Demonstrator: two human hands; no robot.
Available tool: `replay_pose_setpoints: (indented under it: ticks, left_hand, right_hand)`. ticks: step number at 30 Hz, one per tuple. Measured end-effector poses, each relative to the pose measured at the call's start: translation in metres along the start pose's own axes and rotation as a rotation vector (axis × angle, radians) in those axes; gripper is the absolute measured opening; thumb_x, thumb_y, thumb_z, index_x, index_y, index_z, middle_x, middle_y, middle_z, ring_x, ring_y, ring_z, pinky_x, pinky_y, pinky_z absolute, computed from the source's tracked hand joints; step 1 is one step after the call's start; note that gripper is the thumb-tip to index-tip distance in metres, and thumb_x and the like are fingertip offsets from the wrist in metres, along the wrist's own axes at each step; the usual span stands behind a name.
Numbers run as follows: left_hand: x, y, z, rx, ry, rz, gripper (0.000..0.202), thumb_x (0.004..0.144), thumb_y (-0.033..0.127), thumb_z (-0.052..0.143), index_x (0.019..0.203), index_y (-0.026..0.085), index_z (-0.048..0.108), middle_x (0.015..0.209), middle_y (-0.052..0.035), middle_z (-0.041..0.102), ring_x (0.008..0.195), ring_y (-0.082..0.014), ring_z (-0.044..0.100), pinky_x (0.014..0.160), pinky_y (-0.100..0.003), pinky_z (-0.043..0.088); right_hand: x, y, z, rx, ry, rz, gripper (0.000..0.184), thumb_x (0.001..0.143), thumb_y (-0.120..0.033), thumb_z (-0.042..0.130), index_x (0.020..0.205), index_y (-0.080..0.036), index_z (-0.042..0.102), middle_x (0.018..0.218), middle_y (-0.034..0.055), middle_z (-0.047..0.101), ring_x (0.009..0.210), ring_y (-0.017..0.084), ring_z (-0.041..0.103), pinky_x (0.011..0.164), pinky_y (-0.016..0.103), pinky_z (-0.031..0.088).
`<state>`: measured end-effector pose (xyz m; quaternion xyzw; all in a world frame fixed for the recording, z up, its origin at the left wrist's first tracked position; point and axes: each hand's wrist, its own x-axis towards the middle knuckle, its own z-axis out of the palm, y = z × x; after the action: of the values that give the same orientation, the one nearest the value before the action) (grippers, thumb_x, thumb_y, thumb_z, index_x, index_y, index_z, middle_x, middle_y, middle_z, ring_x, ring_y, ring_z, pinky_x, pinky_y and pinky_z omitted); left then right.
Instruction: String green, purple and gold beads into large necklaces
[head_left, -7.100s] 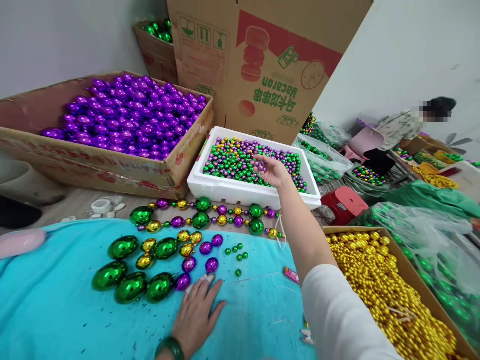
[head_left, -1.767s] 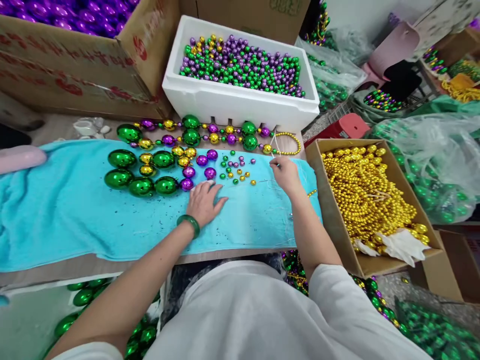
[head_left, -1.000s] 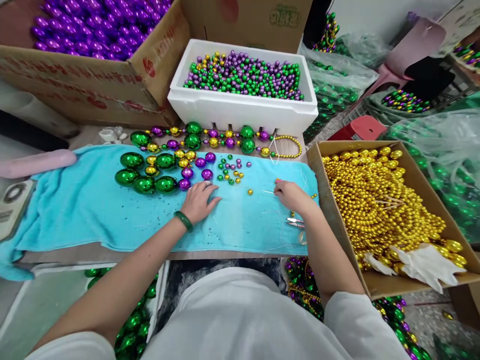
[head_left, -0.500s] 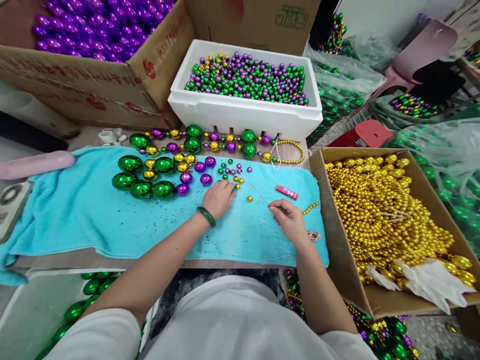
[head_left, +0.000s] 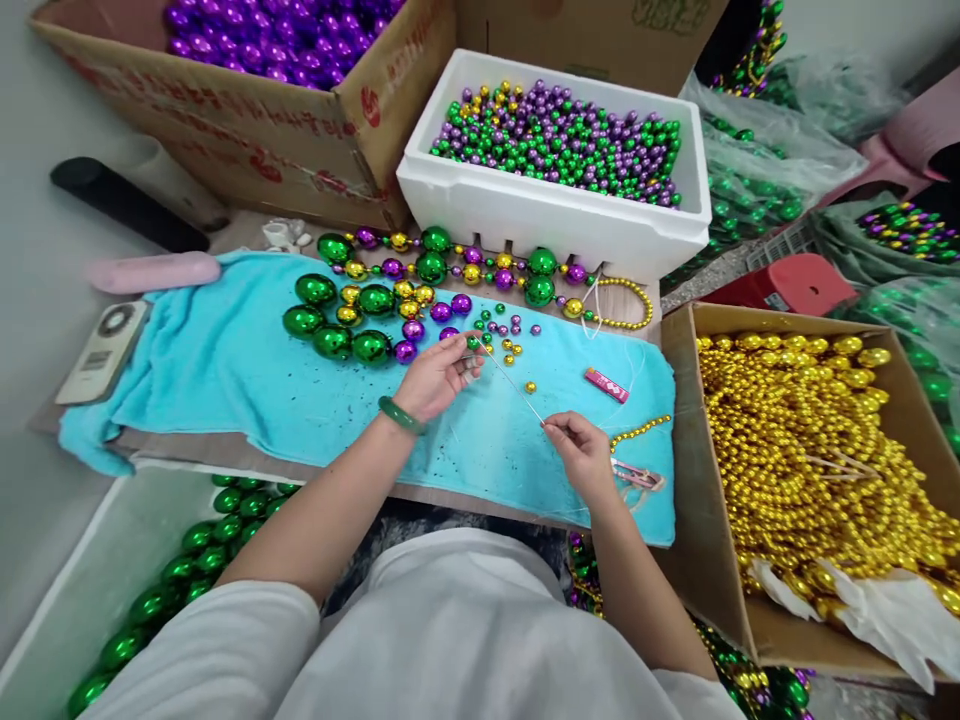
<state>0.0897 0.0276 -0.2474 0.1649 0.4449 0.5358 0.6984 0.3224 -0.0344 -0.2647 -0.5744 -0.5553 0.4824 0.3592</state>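
My right hand (head_left: 581, 452) pinches the near end of a long thin needle (head_left: 514, 383) that slants up toward my left hand (head_left: 437, 372). My left hand, with a green bangle at the wrist, pinches a small green bead (head_left: 474, 342) at the needle's far tip. Both hands hover over a turquoise towel (head_left: 225, 380). Just beyond my left hand lie small loose beads (head_left: 506, 335) in green, purple and gold, and a cluster of large green, gold and purple beads (head_left: 352, 320). A strung strand of mixed beads (head_left: 465, 265) lies along the towel's far edge.
A white foam box (head_left: 555, 215) of small mixed beads stands behind the towel. A cardboard box (head_left: 285, 150) of purple beads is at the back left, a box of gold bead strands (head_left: 810, 440) at the right. A pink lighter (head_left: 606, 384) and small scissors (head_left: 637, 475) lie near my right hand.
My left hand has lifted off the towel with a small green bead pinched at the needle's tip. My right hand has drawn nearer to me, holding the needle. The view has shifted left.
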Motion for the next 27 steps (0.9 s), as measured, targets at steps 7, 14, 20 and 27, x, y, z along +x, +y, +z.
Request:
replay_pose_setpoints:
  ticks: [7, 14, 20, 27]
  left_hand:
    - [-0.006, 0.0, -0.001, -0.073, 0.013, 0.018, 0.015, 0.088, 0.013, 0.058, 0.099, 0.011, 0.068, 0.082, -0.0056, 0.068, 0.07, -0.0108, 0.065, 0.065, -0.022, 0.053]
    - [-0.001, 0.003, -0.009, -0.088, 0.031, 0.064, 0.017, 0.087, 0.011, 0.058, 0.099, 0.013, 0.069, 0.082, -0.0047, 0.068, 0.069, -0.0098, 0.064, 0.066, -0.022, 0.053]
    - [0.002, 0.001, -0.012, -0.05, 0.026, 0.109, 0.016, 0.084, 0.012, 0.062, 0.097, 0.014, 0.07, 0.083, -0.0042, 0.068, 0.071, -0.0089, 0.063, 0.066, -0.021, 0.052]
    - [0.003, 0.001, -0.019, 0.004, 0.036, 0.174, 0.021, 0.079, 0.009, 0.064, 0.098, 0.015, 0.073, 0.08, -0.0035, 0.067, 0.072, -0.0095, 0.063, 0.067, -0.021, 0.052]
  right_hand:
    - [-0.001, 0.002, 0.006, 0.025, 0.014, -0.032, 0.017, 0.077, -0.035, 0.063, 0.074, -0.019, 0.07, 0.067, 0.0014, 0.061, 0.057, 0.012, 0.048, 0.053, 0.026, 0.038]
    - [0.0, 0.0, 0.005, 0.0, 0.01, -0.041, 0.016, 0.078, -0.033, 0.063, 0.073, -0.019, 0.07, 0.066, 0.0013, 0.061, 0.057, 0.012, 0.048, 0.053, 0.026, 0.038]
    - [0.0, 0.0, 0.005, -0.012, 0.005, -0.038, 0.016, 0.078, -0.033, 0.063, 0.074, -0.019, 0.071, 0.067, 0.0015, 0.061, 0.057, 0.012, 0.048, 0.053, 0.026, 0.037]
    - [0.001, -0.001, 0.005, -0.028, -0.008, -0.043, 0.016, 0.079, -0.033, 0.063, 0.074, -0.019, 0.071, 0.067, 0.0019, 0.062, 0.058, 0.013, 0.049, 0.054, 0.027, 0.038]
